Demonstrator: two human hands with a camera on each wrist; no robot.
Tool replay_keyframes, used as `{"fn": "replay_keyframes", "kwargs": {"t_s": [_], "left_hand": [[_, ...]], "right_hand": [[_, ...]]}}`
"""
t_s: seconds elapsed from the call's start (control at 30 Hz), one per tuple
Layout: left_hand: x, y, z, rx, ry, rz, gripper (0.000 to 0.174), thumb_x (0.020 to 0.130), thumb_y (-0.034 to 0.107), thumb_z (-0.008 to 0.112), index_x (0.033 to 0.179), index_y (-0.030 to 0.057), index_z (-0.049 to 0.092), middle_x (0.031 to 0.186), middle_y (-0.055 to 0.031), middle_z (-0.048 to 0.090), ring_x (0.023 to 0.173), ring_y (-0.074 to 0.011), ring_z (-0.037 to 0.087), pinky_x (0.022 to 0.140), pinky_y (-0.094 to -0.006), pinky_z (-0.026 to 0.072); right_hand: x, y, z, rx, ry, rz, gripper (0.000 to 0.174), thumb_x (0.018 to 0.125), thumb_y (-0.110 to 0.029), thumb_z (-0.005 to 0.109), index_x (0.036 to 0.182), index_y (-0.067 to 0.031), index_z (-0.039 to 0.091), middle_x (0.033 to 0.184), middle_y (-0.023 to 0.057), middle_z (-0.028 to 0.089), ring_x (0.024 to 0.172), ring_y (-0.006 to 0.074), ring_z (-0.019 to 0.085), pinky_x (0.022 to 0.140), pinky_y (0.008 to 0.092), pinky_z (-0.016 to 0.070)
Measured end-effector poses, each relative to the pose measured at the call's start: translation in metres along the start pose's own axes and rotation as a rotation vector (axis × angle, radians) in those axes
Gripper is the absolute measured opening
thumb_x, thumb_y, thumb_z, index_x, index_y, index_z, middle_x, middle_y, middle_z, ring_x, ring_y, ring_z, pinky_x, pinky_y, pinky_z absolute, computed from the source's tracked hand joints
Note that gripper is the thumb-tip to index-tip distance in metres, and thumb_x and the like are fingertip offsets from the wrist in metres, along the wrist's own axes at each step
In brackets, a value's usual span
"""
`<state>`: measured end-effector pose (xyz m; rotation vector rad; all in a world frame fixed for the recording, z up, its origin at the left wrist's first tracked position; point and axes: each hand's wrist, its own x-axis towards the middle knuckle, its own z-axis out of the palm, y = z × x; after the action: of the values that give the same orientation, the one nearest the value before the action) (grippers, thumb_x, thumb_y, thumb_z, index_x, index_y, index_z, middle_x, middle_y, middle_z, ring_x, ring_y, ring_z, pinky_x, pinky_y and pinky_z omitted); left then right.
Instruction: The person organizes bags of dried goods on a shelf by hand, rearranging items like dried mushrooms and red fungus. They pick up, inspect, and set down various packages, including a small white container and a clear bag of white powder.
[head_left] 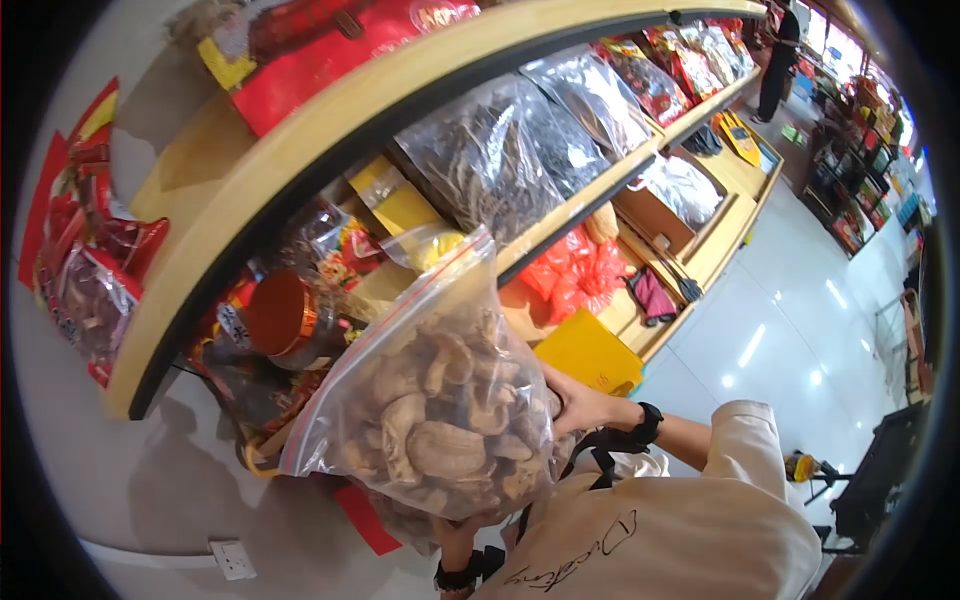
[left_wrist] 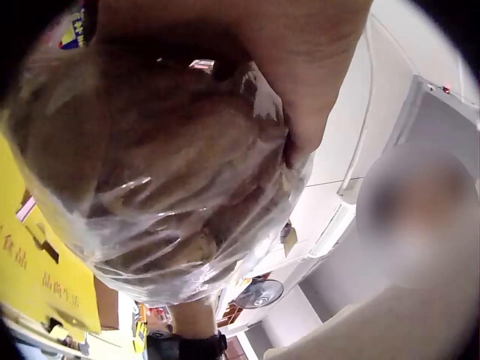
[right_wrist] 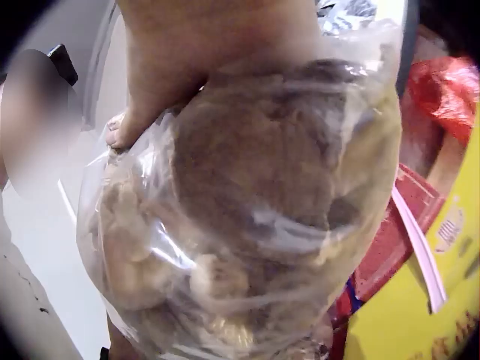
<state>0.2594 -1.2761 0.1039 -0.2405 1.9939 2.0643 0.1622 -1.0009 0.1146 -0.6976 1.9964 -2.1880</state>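
Observation:
A large clear zip bag (head_left: 440,440) of brown dried pieces, perhaps mushrooms, is held up before the chest, its zip edge facing the shelves. My left hand (head_left: 460,540) grips its lower side, and my right hand (head_left: 580,405) grips the side nearer the floor aisle. In the left wrist view my left hand (left_wrist: 247,45) lies over the bag (left_wrist: 187,172) with the thumb pressed against the plastic. The right wrist view has my right hand (right_wrist: 217,52) across the bag (right_wrist: 255,180), thumb at its edge; the other fingertips are hidden.
Wooden shelves (head_left: 225,230) with packaged goods run along the far side. A red-lidded jar (head_left: 282,312) and a yellow box (head_left: 590,352) stand close beyond the bag. A wall socket (head_left: 233,560) is at lower left; a person (head_left: 778,65) stands far down the aisle.

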Motion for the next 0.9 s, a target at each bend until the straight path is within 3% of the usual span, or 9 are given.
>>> {"fn": "replay_keyframes", "kwargs": {"t_s": [0.17,0.23,0.43,0.5,0.63,0.73,0.8,0.9], "left_hand": [[0.000,-0.040,0.006,-0.053,-0.043,-0.089,0.063,0.068,0.001,0.067,0.124,-0.0007,0.037,0.114,-0.0106,0.050,0.102,-0.0209,0.053,0.085,-0.0326,0.0449],[0.007,-0.045,0.014,-0.075,-0.170,-0.104,0.066,0.068,0.004,0.071,0.124,-0.0001,0.037,0.115,-0.0105,0.049,0.102,-0.0209,0.052,0.087,-0.0330,0.0444],[0.015,-0.024,0.059,0.044,-0.276,-0.104,0.066,0.073,0.012,0.072,0.127,-0.0001,0.035,0.115,-0.0102,0.050,0.103,-0.0201,0.052,0.088,-0.0325,0.0435],[0.016,-0.021,0.076,0.006,-0.308,-0.291,0.072,0.069,0.013,0.076,0.126,-0.0008,0.036,0.119,-0.0109,0.048,0.109,-0.0202,0.049,0.093,-0.0335,0.0407],[0.015,-0.025,0.124,0.007,-0.298,-0.230,0.071,0.071,0.011,0.074,0.128,0.0002,0.033,0.121,-0.0109,0.047,0.110,-0.0201,0.048,0.094,-0.0334,0.0400],[0.016,-0.042,0.166,0.009,-0.364,-0.209,0.071,0.072,0.009,0.072,0.130,0.0007,0.031,0.123,-0.0107,0.045,0.112,-0.0200,0.046,0.094,-0.0329,0.0397],[0.024,-0.041,0.212,-0.112,-0.369,-0.192,0.071,0.073,0.009,0.072,0.130,0.0004,0.030,0.123,-0.0111,0.045,0.113,-0.0203,0.045,0.094,-0.0327,0.0397],[0.035,-0.044,0.279,-0.049,-0.370,-0.258,0.071,0.075,0.011,0.071,0.131,0.0006,0.030,0.123,-0.0117,0.045,0.113,-0.0207,0.045,0.093,-0.0326,0.0398]], "right_hand": [[-0.059,0.024,-0.003,0.076,0.141,0.217,0.099,0.060,-0.020,0.084,0.139,-0.0044,0.027,0.135,0.0086,0.040,0.125,0.0183,0.035,0.105,0.0327,0.0264],[-0.080,0.025,-0.007,0.089,0.232,0.311,0.097,0.060,-0.021,0.084,0.139,-0.0036,0.029,0.135,0.0076,0.040,0.125,0.0174,0.035,0.105,0.0324,0.0262],[-0.126,0.029,-0.026,0.155,0.362,0.386,0.095,0.063,-0.020,0.082,0.139,-0.0010,0.028,0.136,0.0065,0.039,0.124,0.0161,0.035,0.106,0.0318,0.0256],[-0.137,0.034,-0.038,0.187,0.435,0.363,0.094,0.064,-0.020,0.082,0.139,-0.0002,0.029,0.136,0.0061,0.039,0.123,0.0153,0.035,0.106,0.0313,0.0246],[-0.155,0.041,-0.081,0.179,0.394,0.352,0.089,0.065,-0.018,0.080,0.138,-0.0001,0.030,0.135,0.0061,0.040,0.123,0.0149,0.035,0.106,0.0305,0.0234],[-0.170,0.028,-0.122,0.250,0.435,0.457,0.085,0.065,-0.016,0.078,0.136,0.0004,0.033,0.133,0.0066,0.042,0.122,0.0152,0.037,0.105,0.0300,0.0251],[-0.188,0.032,-0.161,0.207,0.427,0.466,0.084,0.065,-0.016,0.077,0.136,0.0005,0.034,0.132,0.0064,0.043,0.121,0.0153,0.038,0.104,0.0301,0.0264],[-0.224,0.033,-0.220,0.202,0.455,0.545,0.079,0.066,-0.015,0.077,0.133,0.0007,0.038,0.128,0.0062,0.047,0.117,0.0158,0.041,0.102,0.0304,0.0297]]}}
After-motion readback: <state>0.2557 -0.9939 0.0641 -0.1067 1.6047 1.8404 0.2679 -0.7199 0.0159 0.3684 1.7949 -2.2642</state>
